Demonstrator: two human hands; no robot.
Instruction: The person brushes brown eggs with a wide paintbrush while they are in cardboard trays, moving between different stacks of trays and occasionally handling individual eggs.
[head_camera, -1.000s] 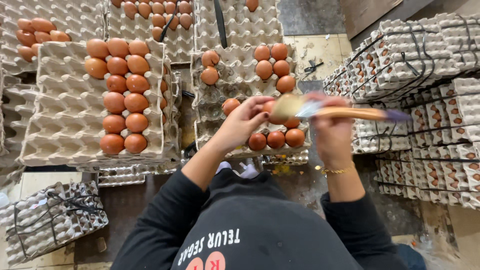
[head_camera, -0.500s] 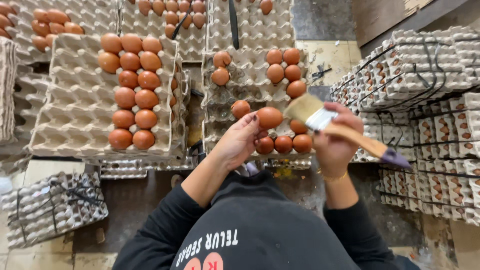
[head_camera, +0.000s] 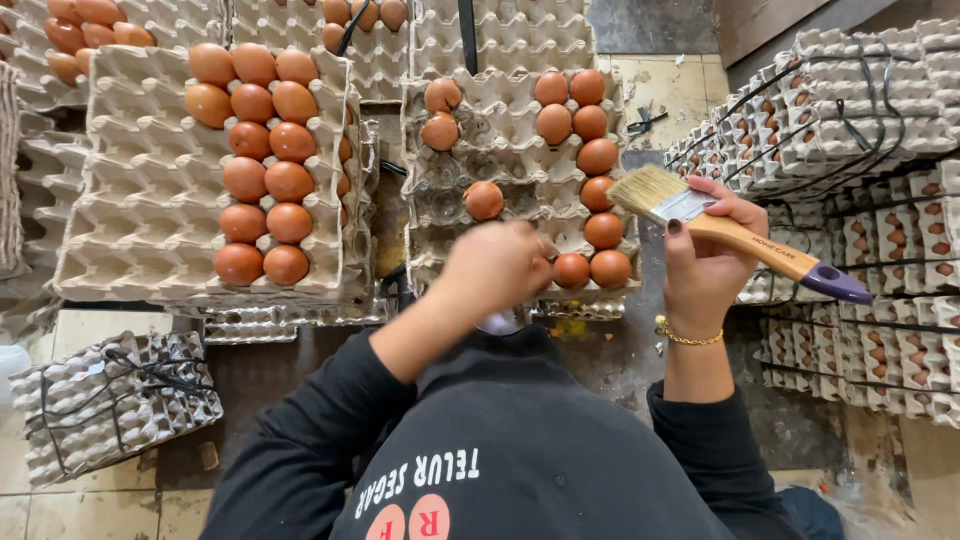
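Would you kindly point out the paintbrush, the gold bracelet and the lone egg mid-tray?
paintbrush (head_camera: 740, 238): head view, wooden handle.
gold bracelet (head_camera: 688, 338): head view, chain on wrist.
lone egg (head_camera: 484, 200): head view, shell centre.

A brush with pale bristles, a metal band and a wooden handle ending in a purple tip lies tilted in the right hand, bristles up-left beside the brown eggs in the grey tray. The left hand is blurred over the tray's near edge, beside two eggs.

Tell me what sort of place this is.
Probably an egg packing or sorting room: grey pulp egg trays partly filled with brown eggs, strapped tray stacks, and a paintbrush in the right hand.
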